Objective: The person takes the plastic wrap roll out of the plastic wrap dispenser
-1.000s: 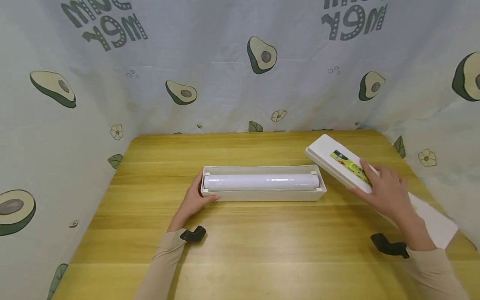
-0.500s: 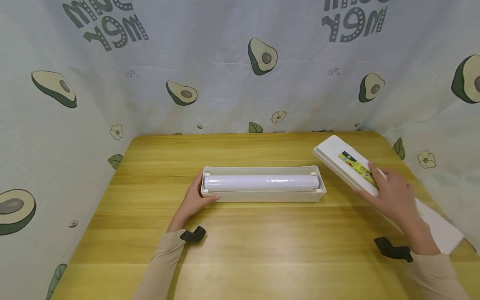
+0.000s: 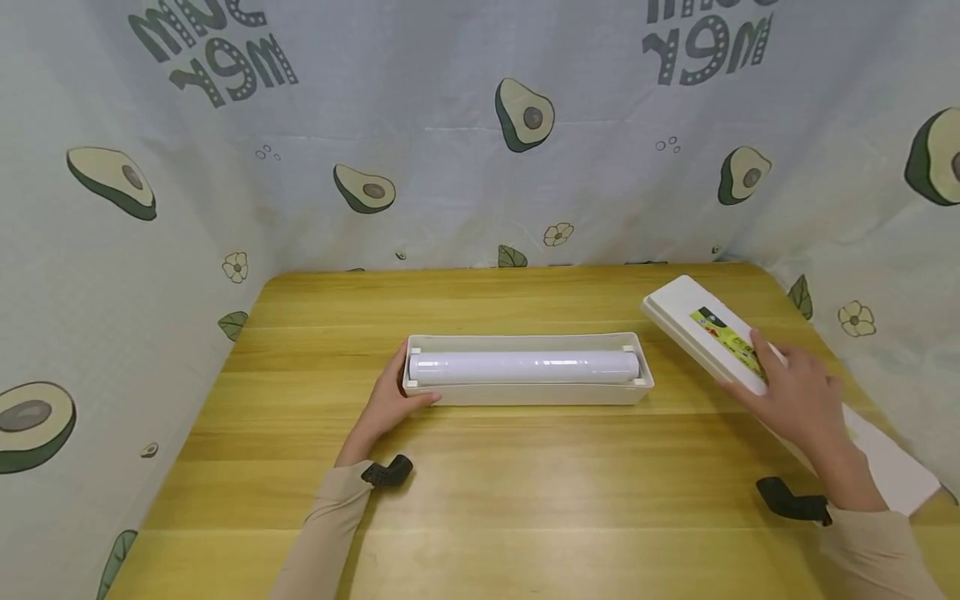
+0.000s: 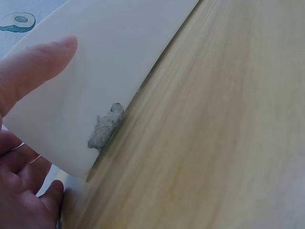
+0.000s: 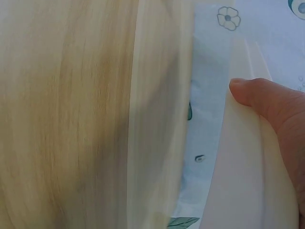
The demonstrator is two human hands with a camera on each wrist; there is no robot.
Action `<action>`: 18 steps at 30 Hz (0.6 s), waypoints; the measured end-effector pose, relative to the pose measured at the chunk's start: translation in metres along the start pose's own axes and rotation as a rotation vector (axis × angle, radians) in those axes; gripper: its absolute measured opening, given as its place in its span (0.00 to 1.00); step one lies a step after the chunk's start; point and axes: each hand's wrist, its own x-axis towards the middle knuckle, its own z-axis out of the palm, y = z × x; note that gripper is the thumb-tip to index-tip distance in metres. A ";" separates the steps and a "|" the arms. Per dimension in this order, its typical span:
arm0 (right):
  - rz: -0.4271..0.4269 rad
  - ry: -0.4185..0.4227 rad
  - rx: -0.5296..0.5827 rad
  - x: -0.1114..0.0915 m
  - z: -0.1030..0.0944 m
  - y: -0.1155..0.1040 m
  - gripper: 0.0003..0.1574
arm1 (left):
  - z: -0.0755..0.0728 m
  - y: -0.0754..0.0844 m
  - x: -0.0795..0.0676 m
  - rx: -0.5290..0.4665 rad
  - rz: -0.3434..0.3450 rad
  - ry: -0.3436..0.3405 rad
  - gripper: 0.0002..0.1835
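Observation:
A long white cling film dispenser box point(image 3: 540, 394) lies crosswise on the table in the head view. Inside it rests a glossy white film roll point(image 3: 517, 367), its ends between small holders. My left hand point(image 3: 390, 396) grips the box's left end, thumb along the front wall and fingers round the end. In the left wrist view a rough grey patch point(image 4: 106, 128) marks the box wall point(image 4: 114, 62) near its lower edge. At the right, my right hand point(image 3: 802, 400) holds the long white lid point(image 3: 682, 304) slantwise; in the right wrist view its thumb presses the lid point(image 5: 238, 162).
A wood-grain table point(image 3: 517, 500) carries the box. Behind and beside it hangs a pale cloth point(image 3: 450, 100) printed with avocados. On the lid is a green and yellow label point(image 3: 723, 337). Each wrist wears a black camera mount point(image 3: 386, 472).
My right hand has moved the lid rightward and slightly nearer, away from the box. The left hand, box and roll have stayed put.

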 end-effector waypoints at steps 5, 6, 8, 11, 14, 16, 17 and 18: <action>0.019 -0.015 0.002 -0.001 0.001 0.004 0.58 | 0.000 0.000 0.000 -0.002 0.000 -0.001 0.53; 0.023 -0.018 -0.001 -0.002 0.002 0.005 0.58 | 0.000 -0.001 0.000 -0.002 0.001 -0.002 0.53; 0.028 -0.021 -0.004 -0.002 0.003 0.007 0.58 | 0.000 -0.001 0.000 -0.001 0.001 -0.001 0.53; 0.028 -0.021 -0.004 -0.002 0.004 0.010 0.59 | 0.000 -0.001 0.000 0.000 0.001 0.000 0.53; 0.033 -0.028 0.000 -0.003 0.005 0.012 0.59 | 0.000 0.001 -0.001 0.007 -0.007 0.003 0.53; 0.038 -0.030 0.003 -0.003 0.005 0.013 0.59 | 0.000 0.002 -0.001 0.009 -0.010 0.003 0.53; 0.041 -0.031 0.004 -0.003 0.006 0.014 0.59 | 0.000 0.002 -0.001 0.012 -0.012 0.002 0.53; 0.046 -0.033 0.007 -0.004 0.006 0.015 0.59 | 0.001 0.002 -0.001 0.012 -0.011 0.001 0.53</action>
